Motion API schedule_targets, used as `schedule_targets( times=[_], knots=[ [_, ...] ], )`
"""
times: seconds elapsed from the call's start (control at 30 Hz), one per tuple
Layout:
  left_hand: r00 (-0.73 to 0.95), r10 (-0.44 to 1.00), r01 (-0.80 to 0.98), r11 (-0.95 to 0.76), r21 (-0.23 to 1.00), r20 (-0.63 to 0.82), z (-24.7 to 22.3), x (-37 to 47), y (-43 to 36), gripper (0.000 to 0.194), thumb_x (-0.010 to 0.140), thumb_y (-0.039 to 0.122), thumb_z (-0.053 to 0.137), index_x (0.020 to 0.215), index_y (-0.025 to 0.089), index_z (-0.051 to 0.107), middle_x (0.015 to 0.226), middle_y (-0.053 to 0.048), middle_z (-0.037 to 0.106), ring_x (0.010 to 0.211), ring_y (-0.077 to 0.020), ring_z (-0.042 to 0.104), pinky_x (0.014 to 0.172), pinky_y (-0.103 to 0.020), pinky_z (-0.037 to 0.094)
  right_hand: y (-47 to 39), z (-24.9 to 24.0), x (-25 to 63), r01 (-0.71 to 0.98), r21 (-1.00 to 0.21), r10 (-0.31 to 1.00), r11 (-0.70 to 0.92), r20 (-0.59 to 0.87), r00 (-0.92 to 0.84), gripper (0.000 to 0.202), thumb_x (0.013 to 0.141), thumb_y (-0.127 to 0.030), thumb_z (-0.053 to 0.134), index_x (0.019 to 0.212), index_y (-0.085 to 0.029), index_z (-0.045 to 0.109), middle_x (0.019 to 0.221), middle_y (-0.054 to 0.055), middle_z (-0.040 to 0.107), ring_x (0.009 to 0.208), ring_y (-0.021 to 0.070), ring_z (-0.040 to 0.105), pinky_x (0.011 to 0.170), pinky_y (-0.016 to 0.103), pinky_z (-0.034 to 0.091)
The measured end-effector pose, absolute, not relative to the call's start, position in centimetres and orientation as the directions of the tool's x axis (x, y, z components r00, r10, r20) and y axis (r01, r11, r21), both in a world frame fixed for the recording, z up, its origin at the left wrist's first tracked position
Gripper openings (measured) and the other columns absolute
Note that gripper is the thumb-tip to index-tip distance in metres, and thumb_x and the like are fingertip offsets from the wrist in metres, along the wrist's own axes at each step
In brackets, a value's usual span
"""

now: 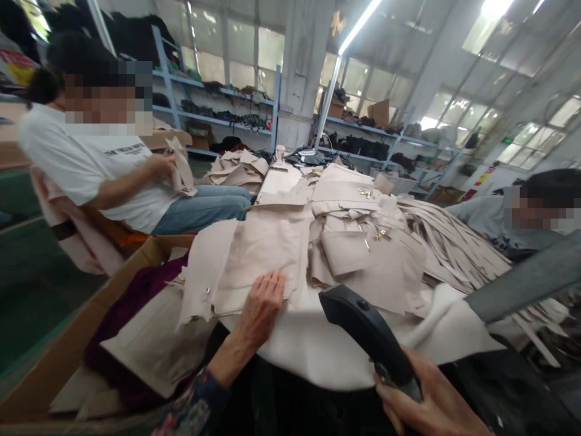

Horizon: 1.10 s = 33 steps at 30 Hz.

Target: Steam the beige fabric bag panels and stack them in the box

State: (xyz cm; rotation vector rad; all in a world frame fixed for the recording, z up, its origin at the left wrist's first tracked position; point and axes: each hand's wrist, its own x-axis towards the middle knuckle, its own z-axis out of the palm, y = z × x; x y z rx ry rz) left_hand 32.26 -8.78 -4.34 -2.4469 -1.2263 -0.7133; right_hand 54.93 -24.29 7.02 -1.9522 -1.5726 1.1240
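My left hand (265,306) lies palm down on the near edge of a flat stack of beige fabric pieces (261,248), its fingers close together and nothing gripped. At the lower right, my right hand (422,393) is wrapped round the handle of a black handheld tool (363,327), whose wide head points up and left over the white table covering (313,345). Right of the stack sits a heap of beige pieces (385,266) with small gold-coloured metal parts (381,233) on it.
A cardboard box (149,251) with purple and beige cloth stands at the left. A seated person (122,163) holds beige pieces beyond it. Long beige strips (454,242), a grey bar (521,278) and another person (485,218) are at the right.
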Motion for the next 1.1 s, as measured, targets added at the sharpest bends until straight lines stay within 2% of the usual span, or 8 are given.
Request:
schedule_targets(
  times=[0.13, 0.33, 0.5, 0.73, 0.83, 0.93, 1.03, 1.1],
  knots=[
    [0.507, 0.678, 0.81, -0.586, -0.026, 0.532, -8.1, 32.8, -9.2, 0.045, 0.08, 0.003, 0.036, 0.12, -0.001, 0.056, 0.122, -0.025, 0.057, 0.117, -0.0305, 0.053, 0.103, -0.047, 0.039, -24.2, 6.3, 55.0, 0.594, -0.736, 0.929, -0.323, -0.367, 0.051, 0.008, 0.077, -0.023, 0.051, 0.082, -0.018, 0.048, 0.05, -0.007, 0.05, 0.044, 0.0099, 0.05, 0.045, 0.019, 0.04],
    [0.535, 0.626, 0.793, -0.604, -0.081, 0.567, -8.6, 32.3, -9.1, 0.043, 0.083, 0.004, 0.033, 0.119, -0.001, 0.057, 0.122, -0.024, 0.058, 0.118, -0.0312, 0.053, 0.103, -0.048, 0.041, -22.3, 4.9, 53.9, 0.531, -0.766, 0.895, -0.362, -0.445, -0.031, 0.008, 0.075, -0.017, 0.049, 0.082, -0.018, 0.045, 0.053, -0.008, 0.049, 0.042, 0.0075, 0.049, 0.042, 0.017, 0.039],
    [0.52, 0.562, 0.761, -0.646, -0.052, 0.643, -9.2, 32.2, -8.9, 0.04, 0.084, 0.004, 0.035, 0.116, -0.005, 0.056, 0.12, -0.027, 0.058, 0.118, -0.0335, 0.052, 0.101, -0.051, 0.042, -19.5, 3.9, 52.7, 0.544, -0.775, 0.887, -0.32, -0.447, -0.114, 0.007, 0.078, -0.019, 0.049, 0.083, -0.019, 0.043, 0.054, -0.007, 0.05, 0.043, 0.0082, 0.05, 0.043, 0.017, 0.039],
    [0.472, 0.539, 0.763, -0.646, -0.017, 0.698, -9.5, 32.4, -8.9, 0.036, 0.086, 0.005, 0.036, 0.114, 0.0, 0.058, 0.115, -0.024, 0.062, 0.116, -0.0308, 0.055, 0.098, -0.051, 0.045, -16.4, 4.2, 52.0, 0.597, -0.75, 0.904, -0.285, -0.418, -0.093, 0.01, 0.08, -0.027, 0.047, 0.079, -0.019, 0.042, 0.049, -0.007, 0.048, 0.043, 0.0099, 0.05, 0.044, 0.019, 0.04],
    [0.495, 0.566, 0.772, -0.634, -0.035, 0.659, -8.7, 32.0, -8.8, 0.038, 0.085, 0.006, 0.035, 0.115, 0.002, 0.058, 0.116, -0.022, 0.062, 0.115, -0.0286, 0.055, 0.1, -0.047, 0.045, -16.3, 4.1, 52.5, 0.608, -0.737, 0.922, -0.296, -0.386, -0.019, 0.013, 0.08, -0.031, 0.047, 0.076, -0.02, 0.041, 0.047, -0.007, 0.048, 0.042, 0.0103, 0.051, 0.043, 0.019, 0.04],
    [0.501, 0.622, 0.793, -0.609, -0.03, 0.601, -8.6, 29.7, -8.7, 0.045, 0.082, 0.003, 0.031, 0.121, 0.002, 0.054, 0.121, -0.021, 0.059, 0.117, -0.0272, 0.054, 0.102, -0.042, 0.044, -17.2, 4.1, 53.2, 0.587, -0.752, 0.925, -0.301, -0.38, -0.012, 0.011, 0.079, -0.028, 0.047, 0.076, -0.019, 0.042, 0.049, -0.007, 0.046, 0.041, 0.01, 0.05, 0.042, 0.019, 0.04],
    [0.452, 0.649, 0.821, -0.571, -0.001, 0.612, -9.7, 25.3, -8.4, 0.051, 0.08, 0.003, 0.028, 0.126, 0.005, 0.049, 0.125, -0.02, 0.056, 0.121, -0.0287, 0.05, 0.101, -0.045, 0.044, -18.3, 4.4, 53.7, 0.541, -0.776, 0.911, -0.324, -0.41, -0.042, 0.008, 0.077, -0.022, 0.048, 0.082, -0.018, 0.043, 0.054, -0.008, 0.044, 0.04, 0.0088, 0.047, 0.04, 0.019, 0.039],
    [0.419, 0.686, 0.833, -0.551, 0.049, 0.595, -10.5, 21.9, -7.8, 0.056, 0.08, 0.006, 0.028, 0.134, 0.009, 0.04, 0.131, -0.019, 0.051, 0.124, -0.0289, 0.047, 0.099, -0.047, 0.045, -18.9, 4.8, 54.0, 0.531, -0.774, 0.895, -0.344, -0.441, -0.064, 0.012, 0.075, -0.018, 0.049, 0.085, -0.017, 0.044, 0.058, -0.007, 0.046, 0.042, 0.0087, 0.048, 0.041, 0.019, 0.039]
  ],
)
